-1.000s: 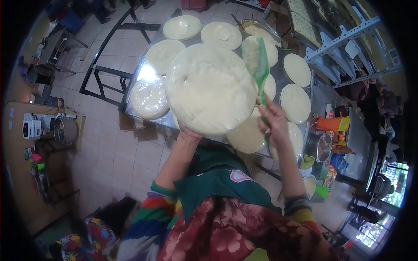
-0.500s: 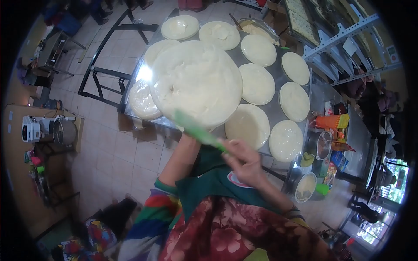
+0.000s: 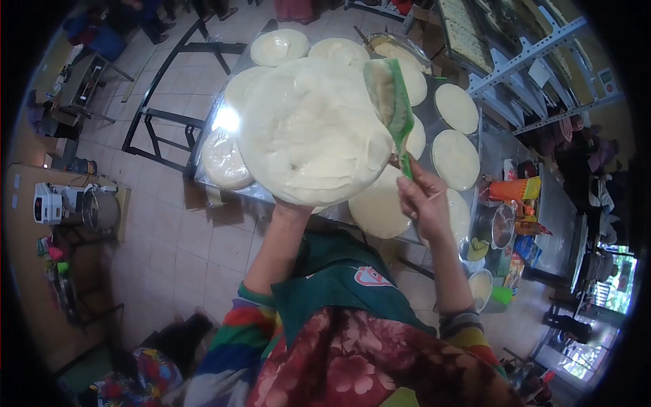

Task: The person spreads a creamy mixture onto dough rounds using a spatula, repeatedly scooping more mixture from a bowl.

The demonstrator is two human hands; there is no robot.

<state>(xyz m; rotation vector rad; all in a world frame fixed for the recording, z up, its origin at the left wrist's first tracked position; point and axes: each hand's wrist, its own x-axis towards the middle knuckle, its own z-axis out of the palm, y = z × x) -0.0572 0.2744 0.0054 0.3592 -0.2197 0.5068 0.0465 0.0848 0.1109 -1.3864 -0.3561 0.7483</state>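
Our right hand [image 3: 426, 197] has swung the spatula [image 3: 395, 102] from the disc's [image 3: 312, 129] near rim to its right, fingers curled round the handle, uncovering the near rim, while our left [image 3: 293, 205], its finger state impossible to tell, props the disc above the table [image 3: 428, 123].

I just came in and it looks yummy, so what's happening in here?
A person is holding up a big round covered in something pale and creamy with the left hand. The right hand grips a green spatula beside it. More pale rounds lie on the table behind.
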